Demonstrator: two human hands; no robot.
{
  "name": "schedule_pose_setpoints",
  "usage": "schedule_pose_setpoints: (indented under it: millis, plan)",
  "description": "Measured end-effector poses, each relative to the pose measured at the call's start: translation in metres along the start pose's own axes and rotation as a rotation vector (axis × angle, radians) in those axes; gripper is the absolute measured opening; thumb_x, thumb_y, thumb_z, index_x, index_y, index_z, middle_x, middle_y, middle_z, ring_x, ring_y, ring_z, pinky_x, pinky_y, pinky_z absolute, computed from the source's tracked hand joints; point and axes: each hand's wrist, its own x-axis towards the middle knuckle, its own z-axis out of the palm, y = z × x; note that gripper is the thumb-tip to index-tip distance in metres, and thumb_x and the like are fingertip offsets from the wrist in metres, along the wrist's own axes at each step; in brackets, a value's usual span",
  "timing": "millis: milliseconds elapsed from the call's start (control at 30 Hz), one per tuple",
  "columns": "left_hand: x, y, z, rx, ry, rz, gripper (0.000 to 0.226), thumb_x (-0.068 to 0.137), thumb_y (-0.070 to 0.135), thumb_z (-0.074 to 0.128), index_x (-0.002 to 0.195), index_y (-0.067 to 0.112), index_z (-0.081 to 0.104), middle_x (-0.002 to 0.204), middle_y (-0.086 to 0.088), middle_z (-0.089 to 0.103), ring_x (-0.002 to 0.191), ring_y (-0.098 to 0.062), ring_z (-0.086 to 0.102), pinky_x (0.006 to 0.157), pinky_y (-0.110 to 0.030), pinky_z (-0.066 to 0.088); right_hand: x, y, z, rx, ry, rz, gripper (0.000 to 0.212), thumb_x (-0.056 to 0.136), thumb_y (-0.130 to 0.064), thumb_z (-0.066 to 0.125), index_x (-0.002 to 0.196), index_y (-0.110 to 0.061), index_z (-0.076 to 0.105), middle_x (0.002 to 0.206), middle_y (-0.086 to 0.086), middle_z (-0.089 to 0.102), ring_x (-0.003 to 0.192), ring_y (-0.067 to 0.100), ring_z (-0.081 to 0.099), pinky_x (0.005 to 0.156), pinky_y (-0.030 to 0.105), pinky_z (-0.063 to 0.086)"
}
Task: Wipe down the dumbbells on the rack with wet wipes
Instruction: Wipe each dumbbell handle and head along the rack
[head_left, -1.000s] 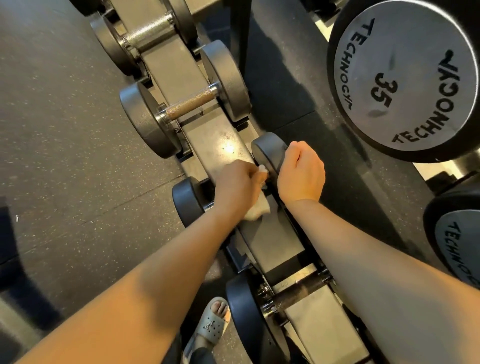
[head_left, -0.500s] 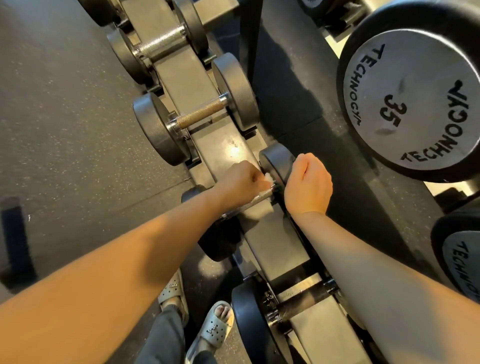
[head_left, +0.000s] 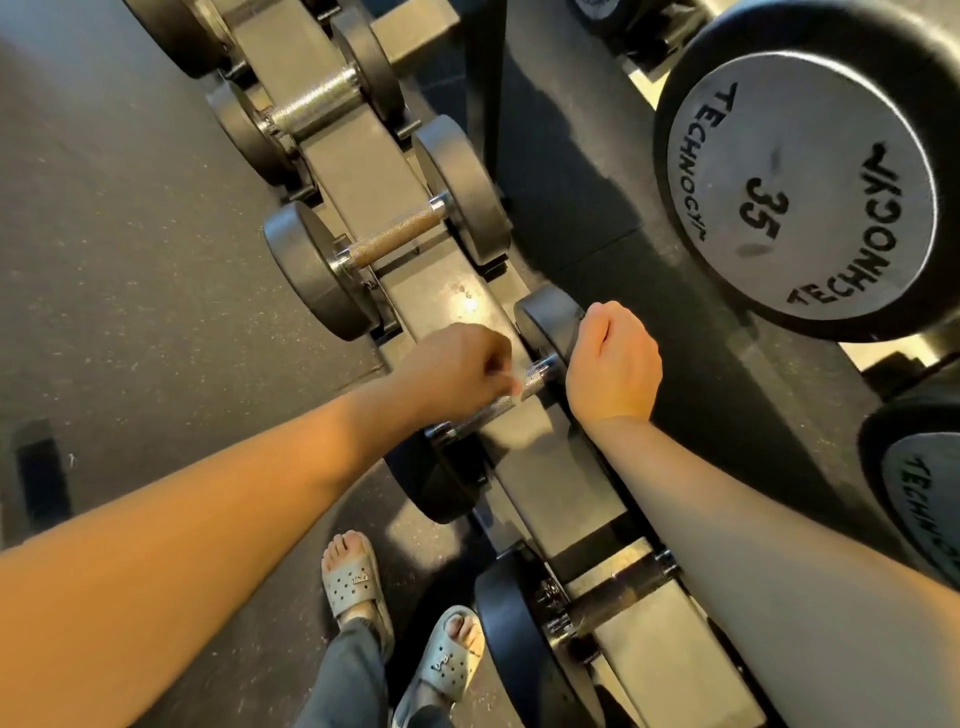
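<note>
1. Progress: judged mid-task. One small dumbbell (head_left: 537, 376), midway along the rack (head_left: 457, 301), is being wiped; whether the neighbouring dumbbells (head_left: 395, 239) are done cannot be told.
2. Fingers: the left hand (head_left: 452, 371) curls round the handle, pinching the wet wipe (head_left: 515, 387); the right hand (head_left: 615, 364) grips the far head.
3. Materials: knurled steel handles, smooth matte round heads, flat painted rack.

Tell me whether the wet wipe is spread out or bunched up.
Bunched up: only a small white scrap of wet wipe shows, pinched by the left hand against the dumbbell handle.
</note>
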Motion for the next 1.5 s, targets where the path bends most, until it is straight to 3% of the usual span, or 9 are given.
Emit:
schedule_pose_setpoints:
  millis: [100,300,567,700,833,1000,1100,1233,1500]
  plan:
    - [-0.006,-0.004,0.010,-0.034,-0.087,0.002,0.020,0.095,0.035,0.068,0.082,0.030,0.055,0.083,0.008,0.059,0.080,-0.011,0.059,0.072,-0.028,0.047,0.001,0.001,0.001,-0.005,0.010,-0.005,0.038,0.104,-0.032,0.034,0.069,-0.025,0.047,0.066,-0.004,0.046,0.062,0.012,0.047,0.058,0.028,0.038]
    - [-0.019,-0.003,0.003,0.597,-0.277,0.051,0.019,0.096,0.042,0.058,0.105,0.025,0.061,0.085,0.003,0.056,0.086,-0.021,0.056,0.081,-0.033,0.038,0.000,0.001,0.001,0.010,0.045,-0.011,0.039,0.107,-0.031,0.037,0.072,-0.020,0.052,0.068,-0.001,0.050,0.064,0.019,0.053,0.061,0.035,0.045]
    - [-0.028,0.000,-0.014,-0.331,0.067,-0.163,0.024,0.086,0.032,0.080,0.084,0.015,0.063,0.080,-0.004,0.066,0.075,-0.015,0.063,0.075,-0.039,0.056,-0.062,-0.015,-0.028,0.135,0.247,-0.120,0.015,0.100,-0.028,0.049,0.096,-0.019,0.061,0.098,-0.003,0.055,0.088,0.011,0.052,0.075,0.024,0.042]
    - [-0.031,0.023,-0.009,-0.492,0.036,-0.061,0.017,0.089,0.016,0.078,0.094,0.001,0.071,0.089,-0.020,0.071,0.077,-0.021,0.066,0.080,-0.039,0.057,-0.128,-0.029,-0.015,0.608,-0.044,0.297,0.022,0.100,-0.043,0.060,0.101,-0.022,0.067,0.089,-0.002,0.070,0.083,0.013,0.068,0.074,0.033,0.059]
    - [-0.030,0.031,-0.007,-0.504,-0.138,-0.133,0.020,0.098,0.002,0.060,0.111,0.006,0.075,0.111,-0.007,0.074,0.103,-0.020,0.069,0.085,-0.022,0.056,-0.113,-0.028,0.000,1.080,-0.075,0.699,0.014,0.100,-0.018,0.064,0.089,-0.020,0.072,0.090,0.007,0.076,0.084,0.021,0.074,0.081,0.036,0.061]
    - [-0.055,-0.007,-0.009,-0.097,0.315,-0.215,0.026,0.103,0.018,0.053,0.123,0.019,0.069,0.113,0.006,0.064,0.096,-0.007,0.060,0.086,-0.023,0.048,-0.080,-0.035,0.028,1.254,0.227,1.065,0.009,0.099,-0.013,0.062,0.097,-0.020,0.067,0.110,0.009,0.072,0.101,0.021,0.072,0.088,0.035,0.060]
    - [-0.074,-0.027,0.011,-0.119,0.418,-0.318,0.020,0.103,0.028,0.054,0.108,0.016,0.069,0.097,0.005,0.058,0.082,-0.011,0.054,0.075,-0.031,0.048,-0.075,-0.048,0.052,1.276,0.227,1.010,0.020,0.105,-0.026,0.047,0.113,-0.019,0.065,0.128,0.010,0.063,0.118,0.025,0.062,0.101,0.041,0.051]
    - [-0.070,-0.031,0.048,-0.216,0.541,-0.427,0.028,0.104,0.032,0.049,0.120,0.015,0.065,0.116,-0.005,0.058,0.113,-0.023,0.052,0.091,-0.033,0.041,-0.081,-0.033,0.060,0.957,0.143,0.755,0.030,0.108,-0.020,0.036,0.097,-0.028,0.064,0.108,-0.001,0.067,0.104,0.015,0.064,0.100,0.039,0.053]
    - [-0.074,-0.027,0.057,-0.314,0.653,-0.437,0.033,0.107,0.032,0.045,0.131,0.019,0.063,0.126,-0.001,0.057,0.120,-0.017,0.046,0.095,-0.025,0.034,-0.128,0.009,0.074,0.456,-0.428,0.370,0.042,0.106,-0.027,0.050,0.064,-0.023,0.055,0.067,-0.004,0.055,0.066,0.007,0.052,0.064,0.027,0.043]
